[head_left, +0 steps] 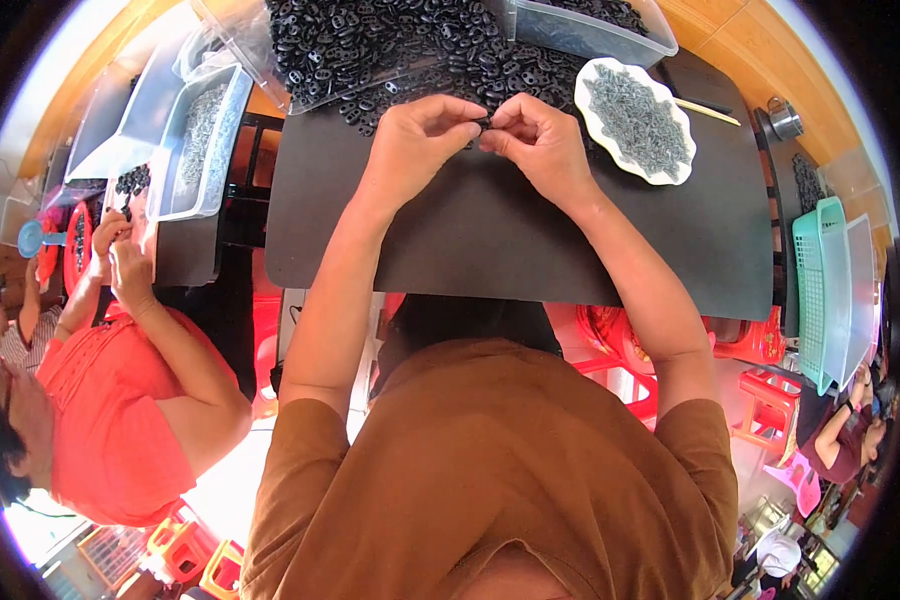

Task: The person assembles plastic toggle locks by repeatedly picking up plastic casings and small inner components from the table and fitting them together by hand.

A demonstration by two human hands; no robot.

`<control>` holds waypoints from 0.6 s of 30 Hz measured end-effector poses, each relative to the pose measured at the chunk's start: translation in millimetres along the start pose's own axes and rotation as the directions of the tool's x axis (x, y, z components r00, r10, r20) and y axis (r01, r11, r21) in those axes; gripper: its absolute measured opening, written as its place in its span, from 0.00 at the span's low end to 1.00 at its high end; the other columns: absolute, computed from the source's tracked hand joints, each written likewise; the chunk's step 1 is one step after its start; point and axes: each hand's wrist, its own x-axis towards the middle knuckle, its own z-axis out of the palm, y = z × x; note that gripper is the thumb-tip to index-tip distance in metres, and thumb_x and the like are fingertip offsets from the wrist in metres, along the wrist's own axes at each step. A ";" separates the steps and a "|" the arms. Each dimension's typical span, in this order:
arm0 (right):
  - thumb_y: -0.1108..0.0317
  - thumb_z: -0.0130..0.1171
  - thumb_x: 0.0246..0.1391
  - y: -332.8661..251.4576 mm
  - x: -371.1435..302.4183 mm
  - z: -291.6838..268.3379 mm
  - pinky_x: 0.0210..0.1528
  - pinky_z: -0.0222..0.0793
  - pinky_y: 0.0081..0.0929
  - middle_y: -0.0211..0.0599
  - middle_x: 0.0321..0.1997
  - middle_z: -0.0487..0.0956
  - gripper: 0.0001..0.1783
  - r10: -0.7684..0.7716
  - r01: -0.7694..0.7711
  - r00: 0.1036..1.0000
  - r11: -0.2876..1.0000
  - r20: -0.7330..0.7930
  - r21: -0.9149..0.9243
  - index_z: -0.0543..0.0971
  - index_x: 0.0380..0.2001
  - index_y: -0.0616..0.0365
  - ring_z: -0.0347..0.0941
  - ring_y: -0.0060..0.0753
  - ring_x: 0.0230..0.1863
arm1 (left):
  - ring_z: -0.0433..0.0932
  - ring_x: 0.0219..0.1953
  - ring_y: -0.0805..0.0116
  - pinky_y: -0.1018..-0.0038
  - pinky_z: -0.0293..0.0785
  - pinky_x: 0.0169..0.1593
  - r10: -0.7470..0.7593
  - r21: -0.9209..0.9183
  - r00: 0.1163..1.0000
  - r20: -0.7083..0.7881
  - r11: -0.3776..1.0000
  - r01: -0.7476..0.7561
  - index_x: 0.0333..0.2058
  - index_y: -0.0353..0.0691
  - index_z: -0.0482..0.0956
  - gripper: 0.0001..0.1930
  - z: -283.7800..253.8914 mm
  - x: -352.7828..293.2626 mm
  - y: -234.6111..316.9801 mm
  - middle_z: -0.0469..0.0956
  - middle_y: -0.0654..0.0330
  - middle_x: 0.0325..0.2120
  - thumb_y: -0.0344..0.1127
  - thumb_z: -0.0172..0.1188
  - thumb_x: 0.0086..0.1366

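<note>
My left hand [425, 140] and my right hand [538, 140] meet over the far part of the dark table [440, 230]. Between their fingertips is a small black plastic piece [485, 123], pinched from both sides. The fingers cover most of it, and I cannot see whether a second small part is with it. Just beyond my hands lies a heap of small black oval pieces with two holes [390, 45]. To the right of my right hand, a white scalloped plate [660, 179] holds many small grey parts [632, 115], too small to name.
A clear plastic bin [660, 38] of black pieces stands at the far right. Thin sticks [710, 110] poke out beside the plate. Left, a co-worker in red [135, 410] works near a clear tub [232, 130]. Right are a metal cup [785, 118] and green basket [816, 290].
</note>
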 end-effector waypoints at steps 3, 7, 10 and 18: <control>0.79 0.63 0.52 5.6 -3.2 9.5 0.35 0.74 0.15 0.26 0.28 0.78 0.08 0.025 -0.027 1.000 0.993 0.018 0.113 0.72 0.29 0.62 0.78 0.17 0.34 | 0.80 0.34 0.77 0.78 0.76 0.41 0.014 0.065 1.000 -0.028 0.998 -0.012 0.38 0.34 0.83 0.08 -1.2 -11.3 -5.2 0.83 0.60 0.31 0.27 0.62 0.59; 0.78 0.64 0.50 4.4 -8.1 16.6 0.31 0.72 0.17 0.28 0.27 0.77 0.10 -0.075 0.084 0.995 0.987 0.064 -0.140 0.72 0.30 0.61 0.77 0.15 0.32 | 0.79 0.32 0.79 0.81 0.75 0.38 0.050 0.217 0.999 -0.006 0.975 -0.047 0.40 0.34 0.81 0.09 -2.9 -22.7 -9.6 0.82 0.63 0.30 0.25 0.61 0.60; 0.77 0.66 0.45 1.9 -9.7 14.7 0.32 0.73 0.24 0.34 0.28 0.79 0.12 -0.096 0.117 0.992 0.936 0.080 -0.332 0.73 0.32 0.60 0.78 0.26 0.30 | 0.80 0.31 0.79 0.80 0.76 0.38 0.059 0.329 0.998 -0.011 0.943 -0.052 0.39 0.36 0.81 0.09 -1.5 -27.5 -10.2 0.83 0.62 0.29 0.26 0.62 0.59; 0.76 0.67 0.43 -1.3 -13.6 13.2 0.31 0.71 0.24 0.34 0.26 0.78 0.12 -0.100 0.135 0.990 0.899 0.104 -0.416 0.74 0.31 0.60 0.77 0.28 0.28 | 0.82 0.30 0.69 0.75 0.77 0.37 0.028 0.270 1.000 -0.010 0.962 -0.024 0.36 0.35 0.82 0.08 0.6 -30.2 -8.9 0.83 0.55 0.30 0.26 0.65 0.55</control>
